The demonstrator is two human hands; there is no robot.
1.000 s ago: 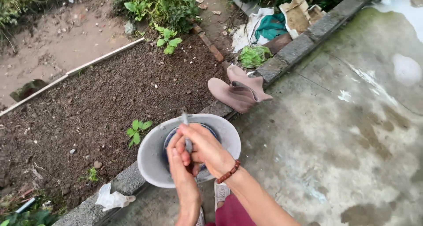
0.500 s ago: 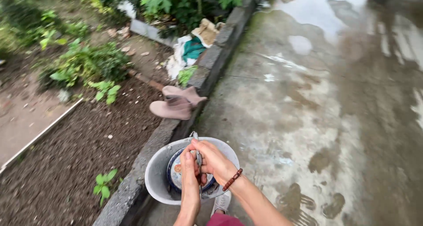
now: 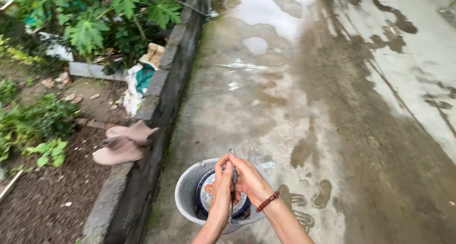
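We hold a thin metal wire bail handle [image 3: 232, 177] between both hands, above a round grey plastic bucket [image 3: 186, 196] that hangs over the wet grey concrete pavement [image 3: 304, 96], near the pavement's left edge. The handle's long axis runs upright, with its small top loop pointing away from us and its lower end dropping toward the bucket's near rim.

Our left hand [image 3: 222, 187] is closed, fingers and thumb pinched on the handle from the left. Our right hand [image 3: 251, 180], with a brown beaded bracelet [image 3: 267, 201] at the wrist, is curled around the handle from the right, fingertips meeting the left hand's.

Inside the bucket lies a round lid-like disc [image 3: 209, 191], its blue rim ringing a white label with a small orange picture; the print is too small to read.

Along the pavement's left edge runs a grey stone kerb [image 3: 164, 82]. Beyond it, on dark soil [image 3: 42, 196], lies a pair of dusty pink shoes [image 3: 121, 144], toes toward the kerb. A white and teal crumpled bag [image 3: 140, 82] sits farther along, under green leafy plants [image 3: 95, 20].
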